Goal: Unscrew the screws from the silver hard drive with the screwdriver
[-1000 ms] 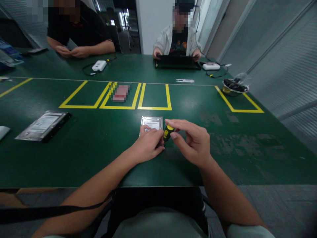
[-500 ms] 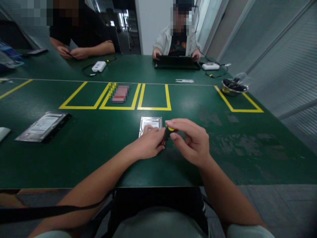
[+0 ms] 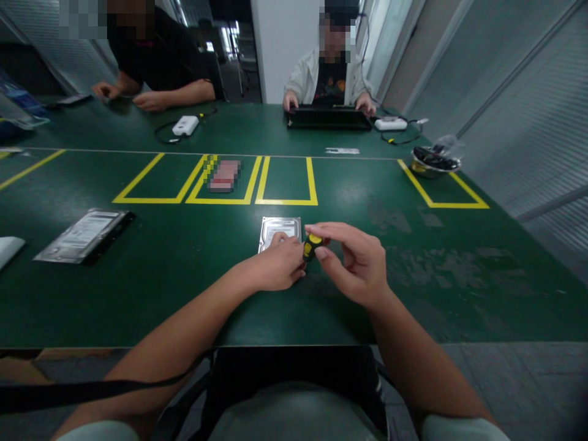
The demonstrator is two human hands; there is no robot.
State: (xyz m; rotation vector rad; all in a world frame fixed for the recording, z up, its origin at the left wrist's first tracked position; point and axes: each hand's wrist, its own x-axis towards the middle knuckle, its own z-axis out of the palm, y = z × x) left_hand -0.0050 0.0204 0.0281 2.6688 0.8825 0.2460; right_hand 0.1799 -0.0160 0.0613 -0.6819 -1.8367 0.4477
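Observation:
A silver hard drive (image 3: 281, 225) lies on the green table in front of me, its near part covered by my left hand (image 3: 281, 262). That hand rests on the drive with its fingers bent around the near right part. Between the thumb and fingertips of my right hand (image 3: 356, 260) is the black and yellow handle of a screwdriver (image 3: 312, 247), just right of my left hand. The tool's tip is hidden. Another, larger-looking hard drive (image 3: 82, 236) lies label up on the left of the table.
Yellow tape outlines (image 3: 287, 201) mark the table, one around a blurred pink item (image 3: 225, 176). A metal bowl (image 3: 434, 166) with dark contents stands at the right. Two people sit opposite, one holding a black tray (image 3: 328, 117). A white object (image 3: 9, 250) lies far left.
The screwdriver handle has turned, showing more yellow. Both my hands stay nearly in place. Across the table, the left person's hands have moved apart.

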